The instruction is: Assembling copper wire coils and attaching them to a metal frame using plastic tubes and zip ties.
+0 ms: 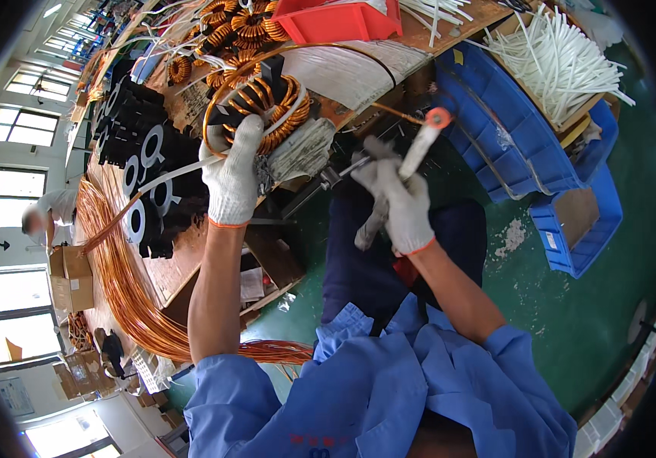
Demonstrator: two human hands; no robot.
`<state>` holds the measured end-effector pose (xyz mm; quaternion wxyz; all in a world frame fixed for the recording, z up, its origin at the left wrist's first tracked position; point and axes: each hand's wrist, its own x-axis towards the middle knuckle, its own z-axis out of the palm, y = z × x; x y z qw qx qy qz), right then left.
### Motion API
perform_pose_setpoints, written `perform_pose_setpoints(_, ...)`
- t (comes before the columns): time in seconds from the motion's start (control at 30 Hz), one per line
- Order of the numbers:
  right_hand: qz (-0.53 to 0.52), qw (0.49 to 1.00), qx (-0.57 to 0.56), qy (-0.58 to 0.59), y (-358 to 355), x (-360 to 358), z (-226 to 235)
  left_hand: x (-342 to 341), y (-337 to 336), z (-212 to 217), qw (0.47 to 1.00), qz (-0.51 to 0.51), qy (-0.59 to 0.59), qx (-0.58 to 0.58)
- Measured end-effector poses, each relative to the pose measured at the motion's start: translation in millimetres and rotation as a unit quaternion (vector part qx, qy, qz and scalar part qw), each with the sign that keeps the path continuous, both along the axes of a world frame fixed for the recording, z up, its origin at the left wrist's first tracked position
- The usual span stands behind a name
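My left hand (234, 172), in a white work glove, grips a ring-shaped coil (270, 107) wound with copper wire and holds it on the wooden bench edge. A loop of bare copper wire (297, 50) arcs from the coil over the bench and runs to the right. My right hand (398, 202), also gloved, is closed around a white rod-like tool (418, 151) with an orange-ringed tip, where the wire ends. A metal tool (333, 177) lies just left of that hand.
Finished copper coils (240, 23) and a red bin (339, 21) sit at the back. Black ring cores (141, 145) stack at left. Long copper wire bundles (125, 282) hang off the bench. Blue crates (511, 130) and white tubes (557, 61) stand right. Another person (45, 217) works far left.
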<state>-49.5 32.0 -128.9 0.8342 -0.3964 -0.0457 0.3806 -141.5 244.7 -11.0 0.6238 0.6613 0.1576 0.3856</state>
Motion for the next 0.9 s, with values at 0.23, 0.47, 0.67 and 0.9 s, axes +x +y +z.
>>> perform_pose_setpoints(0.23,-0.057,0.77,-0.036,-0.635,-1,-4,83,-15,13,-22,0.998,0.033,0.042,0.045)
perform_pose_setpoints(0.47,0.035,0.939,-0.17,-0.298,5,-36,-71,-9,13,-38,0.999,0.038,-0.03,0.008)
perform_pose_setpoints(0.67,0.101,0.77,-0.042,-0.628,35,-78,23,-18,29,-29,0.998,-0.033,0.051,0.025)
perform_pose_setpoints(0.9,-0.054,0.876,-0.213,-0.43,18,23,-14,-13,20,-15,0.996,-0.012,0.063,0.069)
